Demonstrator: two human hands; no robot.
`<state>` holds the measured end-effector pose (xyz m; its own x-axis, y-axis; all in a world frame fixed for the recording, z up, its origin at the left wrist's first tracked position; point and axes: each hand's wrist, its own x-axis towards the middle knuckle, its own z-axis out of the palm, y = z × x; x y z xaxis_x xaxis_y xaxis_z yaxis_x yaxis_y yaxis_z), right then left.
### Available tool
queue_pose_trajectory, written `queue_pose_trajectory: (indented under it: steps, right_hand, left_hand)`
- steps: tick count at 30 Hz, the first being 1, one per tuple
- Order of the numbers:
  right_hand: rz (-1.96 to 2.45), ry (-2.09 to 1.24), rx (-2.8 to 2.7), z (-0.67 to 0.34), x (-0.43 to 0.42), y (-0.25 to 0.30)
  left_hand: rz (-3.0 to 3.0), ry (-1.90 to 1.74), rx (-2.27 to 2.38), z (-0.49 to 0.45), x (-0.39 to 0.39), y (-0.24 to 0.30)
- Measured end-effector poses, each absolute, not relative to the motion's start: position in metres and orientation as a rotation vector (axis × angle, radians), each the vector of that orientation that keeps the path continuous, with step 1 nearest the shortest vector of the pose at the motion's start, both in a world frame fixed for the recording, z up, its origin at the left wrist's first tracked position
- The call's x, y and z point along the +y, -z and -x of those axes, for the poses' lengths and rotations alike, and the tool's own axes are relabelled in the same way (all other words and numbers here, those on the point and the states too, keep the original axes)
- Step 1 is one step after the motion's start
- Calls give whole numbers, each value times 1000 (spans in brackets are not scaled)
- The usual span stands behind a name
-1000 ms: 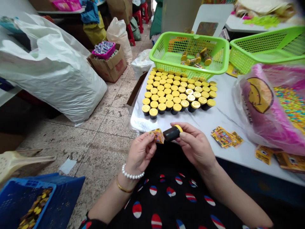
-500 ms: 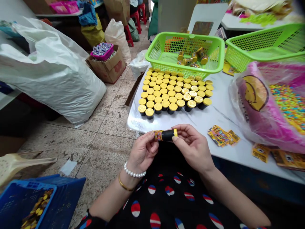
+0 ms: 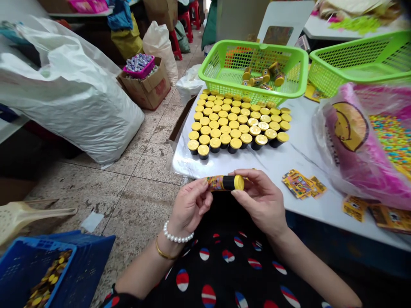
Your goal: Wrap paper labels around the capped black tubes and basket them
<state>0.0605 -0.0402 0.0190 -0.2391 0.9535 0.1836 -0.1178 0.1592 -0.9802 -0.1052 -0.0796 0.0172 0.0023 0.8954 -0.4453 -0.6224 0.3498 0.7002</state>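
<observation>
Between my hands lies a small black bottle (image 3: 229,182) on its side, its yellow cap pointing right. A colourful printed label (image 3: 215,183) covers its left part. My left hand (image 3: 192,201) pinches the labelled end between thumb and fingers. Around the capped end, my right hand (image 3: 261,200) has its thumb below and its index finger above and behind. Just beyond, rows of upright black bottles with yellow caps (image 3: 224,129) stand on the white table (image 3: 247,163). Flat printed labels (image 3: 298,184) lie in a small pile to the right of my right hand.
A green basket (image 3: 205,72) with several labelled bottles sits behind the rows; another green basket (image 3: 330,70) is beside it. A pink bag (image 3: 348,154) of coloured pellets is at right. On the floor are a white sack (image 3: 83,102) and a blue crate (image 3: 93,261).
The bottle has turned in my fingers, so its yellow cap faces me more and more of the printed label shows. My right fingers have opened slightly around the cap. The view has shifted slightly.
</observation>
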Motion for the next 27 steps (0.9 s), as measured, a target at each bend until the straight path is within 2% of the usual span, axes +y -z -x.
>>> queue_pose_trajectory:
  steps: [8,17,23,27]
  right_hand:
    - [877,-1333,-1339,-72,-42,-24]
    - [874,-1282,-1504,-86,-41,-20]
    - [867,-823,-1977,-97,-31,-27]
    - [841,-704,-2030,-101,-29,-30]
  left_hand:
    - [-406,-1454,1138,101,-83,-14]
    - [-599,-1139,826,107,-79,-16]
    - [-712,-1164,961,100,-70,-14]
    - [-721,-1143,909,99,-65,-14]
